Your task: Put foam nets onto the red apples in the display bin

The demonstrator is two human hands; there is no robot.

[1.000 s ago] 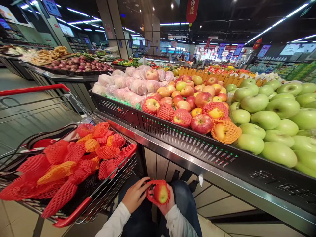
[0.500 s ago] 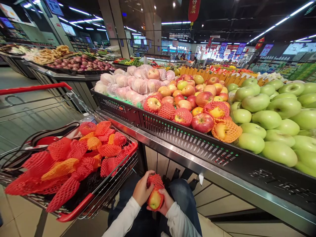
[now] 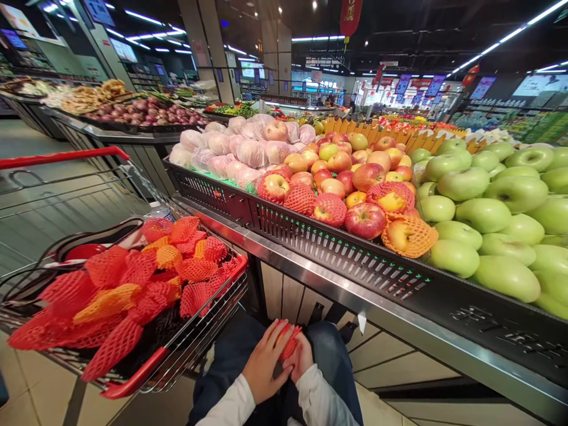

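Observation:
Above my lap, both hands are wrapped round an apple in a red foam net [image 3: 290, 344]. My left hand [image 3: 265, 362] lies over its near left side with the fingers across the top. My right hand [image 3: 302, 357] cups it from the right. Most of the fruit is hidden behind my fingers; only red netting shows between them. To the left, a shopping cart [image 3: 133, 373] carries a heap of red and orange foam nets [image 3: 128, 284]. In front, a black crate [image 3: 310, 242] holds red-yellow apples [image 3: 339, 160], several of them in foam nets at the front edge.
Green apples [image 3: 483, 214] fill the right of the stand. Wrapped pale fruit [image 3: 251, 152] lies at its left end. A metal ledge [image 3: 337, 284] runs along the stand's front, close beyond my knees. A bottle [image 3: 160, 210] stands in the cart, and onions [image 3: 146, 112] lie farther back.
My left hand has shifted from the apple's upper left to over its near side, covering the yellow end that showed before. My right hand has closed in round the right side.

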